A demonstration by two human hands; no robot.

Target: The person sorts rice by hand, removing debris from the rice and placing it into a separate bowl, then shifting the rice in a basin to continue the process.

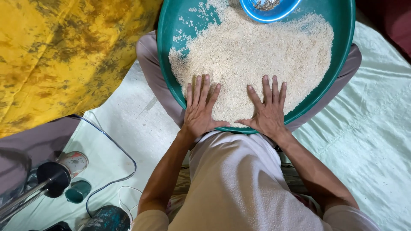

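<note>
A large round green tray (165, 64) rests on my lap, spread with a wide layer of pale rice grains (252, 51). My left hand (200, 107) lies flat on the rice near the tray's near rim, fingers apart. My right hand (267, 109) lies flat beside it, also spread, palm down on the grains. Neither hand holds anything. At the tray's far edge sits a small blue bowl (269, 10) with some darker bits in it, partly cut off by the frame.
A yellow mottled cloth (64, 55) lies at the left. A pale green sheet (368, 128) covers the floor. At lower left are a black stand pole (47, 182), a small can (75, 161), a green cup (78, 191) and a cable (122, 156).
</note>
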